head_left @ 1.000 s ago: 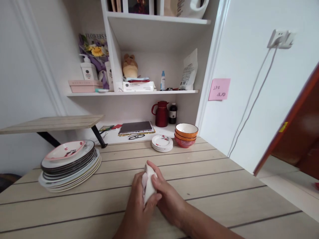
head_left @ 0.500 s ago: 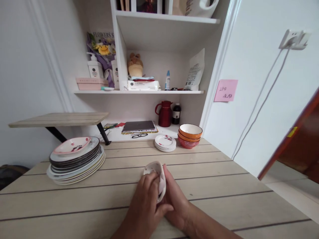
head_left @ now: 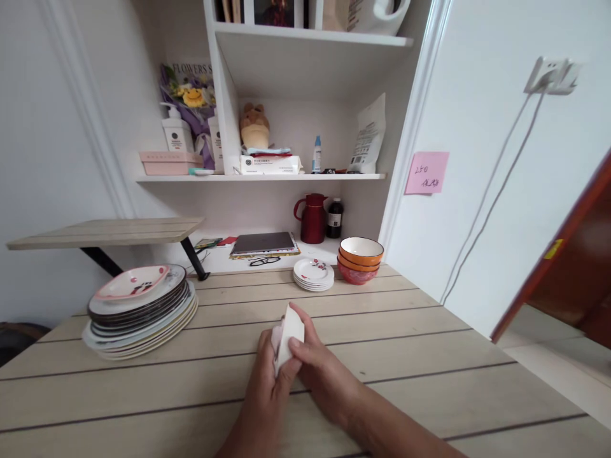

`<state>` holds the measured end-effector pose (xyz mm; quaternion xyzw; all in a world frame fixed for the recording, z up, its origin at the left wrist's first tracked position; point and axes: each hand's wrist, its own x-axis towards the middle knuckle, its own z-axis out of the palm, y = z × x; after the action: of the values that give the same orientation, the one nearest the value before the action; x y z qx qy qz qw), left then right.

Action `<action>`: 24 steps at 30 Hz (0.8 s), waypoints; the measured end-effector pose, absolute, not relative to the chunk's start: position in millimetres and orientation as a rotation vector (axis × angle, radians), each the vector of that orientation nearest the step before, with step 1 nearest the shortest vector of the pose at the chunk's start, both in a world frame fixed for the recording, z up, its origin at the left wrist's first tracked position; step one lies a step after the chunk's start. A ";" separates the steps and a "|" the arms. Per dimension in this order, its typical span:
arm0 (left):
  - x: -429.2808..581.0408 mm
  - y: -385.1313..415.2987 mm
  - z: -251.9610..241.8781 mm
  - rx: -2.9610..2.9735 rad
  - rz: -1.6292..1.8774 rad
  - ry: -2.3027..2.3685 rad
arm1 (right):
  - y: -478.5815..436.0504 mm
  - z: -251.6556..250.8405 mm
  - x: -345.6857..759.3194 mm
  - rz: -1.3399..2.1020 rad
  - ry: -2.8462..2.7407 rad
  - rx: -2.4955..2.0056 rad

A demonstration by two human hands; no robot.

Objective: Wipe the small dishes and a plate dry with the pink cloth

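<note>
Hands (head_left: pixel 321 370) grip what seems a small white dish (head_left: pixel 293 331), tilted on edge between them.

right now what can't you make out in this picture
All in the head view:
Inner face of the white dish: turned away, behind its own wall.
Upper faces of the lower plates: covered by plates stacked above.
Top of the white handled container: cut off by the upper edge.
Print on the white bag: too small.

Plate stack (head_left: pixel 140 312) blocks left; small plates (head_left: pixel 314 273), bowls (head_left: pixel 360 259) ahead right; wide gap between.
</note>
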<state>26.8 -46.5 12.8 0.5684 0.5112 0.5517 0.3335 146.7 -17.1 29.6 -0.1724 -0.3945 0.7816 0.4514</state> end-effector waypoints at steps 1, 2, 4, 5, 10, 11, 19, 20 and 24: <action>26.3 -46.7 12.4 1.526 1.443 1.333 | -18.0 29.8 146.5 1.930 -0.969 -0.455; 25.3 -46.9 11.6 1.580 1.443 1.330 | -18.9 29.8 146.2 1.928 -0.964 -0.478; 22.8 -46.7 9.2 1.706 1.427 1.330 | -20.4 29.2 145.0 1.932 -0.957 -0.510; 21.4 -46.4 7.7 1.770 1.419 1.338 | -21.0 28.6 144.3 1.939 -0.949 -0.523; 17.5 -43.8 0.3 2.099 1.394 1.429 | -20.0 24.7 139.9 1.966 -0.809 -0.582; 17.5 -43.7 -0.8 2.183 1.382 1.428 | -19.0 24.1 138.9 1.996 -0.762 -0.613; 23.0 -46.5 0.4 2.294 1.386 1.411 | -12.8 30.0 141.7 2.177 -0.704 -0.759; 23.8 -46.7 1.7 2.187 1.413 1.398 | -13.2 31.0 143.1 2.176 -0.751 -0.721; 25.6 -45.6 6.6 1.678 1.480 1.411 | -16.1 29.5 145.9 2.026 -0.971 -0.438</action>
<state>25.6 -45.6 6.6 0.6149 0.5169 0.5425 0.2458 145.9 -16.1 29.5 -0.1741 -0.3861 0.8059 0.4137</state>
